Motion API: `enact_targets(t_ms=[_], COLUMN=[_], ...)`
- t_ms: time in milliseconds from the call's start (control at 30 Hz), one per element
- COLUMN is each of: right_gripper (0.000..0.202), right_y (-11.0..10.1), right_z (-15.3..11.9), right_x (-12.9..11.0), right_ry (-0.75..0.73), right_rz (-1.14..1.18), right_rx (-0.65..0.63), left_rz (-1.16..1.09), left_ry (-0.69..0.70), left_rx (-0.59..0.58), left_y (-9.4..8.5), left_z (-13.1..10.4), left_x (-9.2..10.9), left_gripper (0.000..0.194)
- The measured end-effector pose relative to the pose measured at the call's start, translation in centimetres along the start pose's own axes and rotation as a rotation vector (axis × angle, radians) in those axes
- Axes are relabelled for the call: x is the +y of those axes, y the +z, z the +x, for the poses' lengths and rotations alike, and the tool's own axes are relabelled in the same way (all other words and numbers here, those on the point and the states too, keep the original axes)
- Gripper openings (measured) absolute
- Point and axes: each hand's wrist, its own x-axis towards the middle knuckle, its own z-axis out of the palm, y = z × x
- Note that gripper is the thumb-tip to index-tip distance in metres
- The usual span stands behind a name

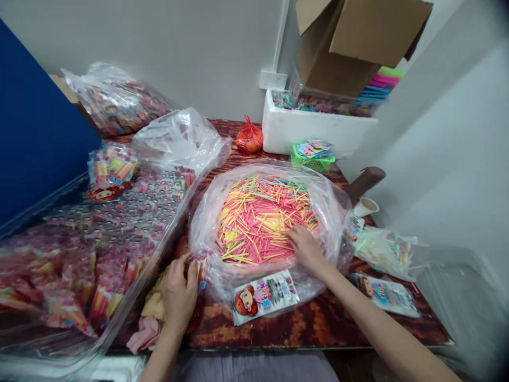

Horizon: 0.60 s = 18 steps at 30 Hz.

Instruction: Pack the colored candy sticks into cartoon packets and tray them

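Observation:
A large clear plastic bag [207, 212] lies spread wide on the table, heaped with thin pink, yellow and green candy sticks [254, 225]. My right hand [306, 248] reaches in over the bag's right side, its fingers bent and closed at the tips on some sticks. Left of the bag, my left hand [180, 289] hovers low with curved fingers, a gap showing between thumb and forefinger. A small printed packet [202, 269] is beside that thumb, partly hidden. In front of the heap, a silver printed pouch [265, 297] lies flat on the bag's edge.
At left stands a clear tub [149, 265] of filled packets. Yellow and pink cloths [145, 331] lie by its wall. Behind are a red bag of round fruit [249, 139], a green basket [312, 159] and a white foam box [318, 130]. Another pouch [385, 294] lies right.

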Motion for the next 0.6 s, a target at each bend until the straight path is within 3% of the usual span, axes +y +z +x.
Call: enact_targets(t_ms=[200, 367, 500, 600], right_gripper=[0.017, 0.018, 0.02, 0.013], right_y=[1.1, 1.3, 1.6, 1.2], right_z=[-1.4, -0.7, -0.5, -0.1], right_x=[-2.1, -2.6, -1.6, -0.6], right_ry=[-0.083, -0.137, -0.088, 0.097], right_rz=[-0.343, -0.37, -0.16, 0.326], right_rx=[-0.027, -0.05, -0.007, 0.042], left_rz=[0.019, 0.028, -0.009, 0.047], left_ry=[0.008, 0.009, 0.003, 0.008], left_rx=[0.0, 0.005, -0.015, -0.063], left_y=[0.0, 0.0, -0.1, -0.5], left_z=[-0.1, 0.0, 0.1, 0.0], left_x=[0.1, 0.2, 0.0, 0.0], left_gripper=[0.032, 0.032, 0.034, 0.042])
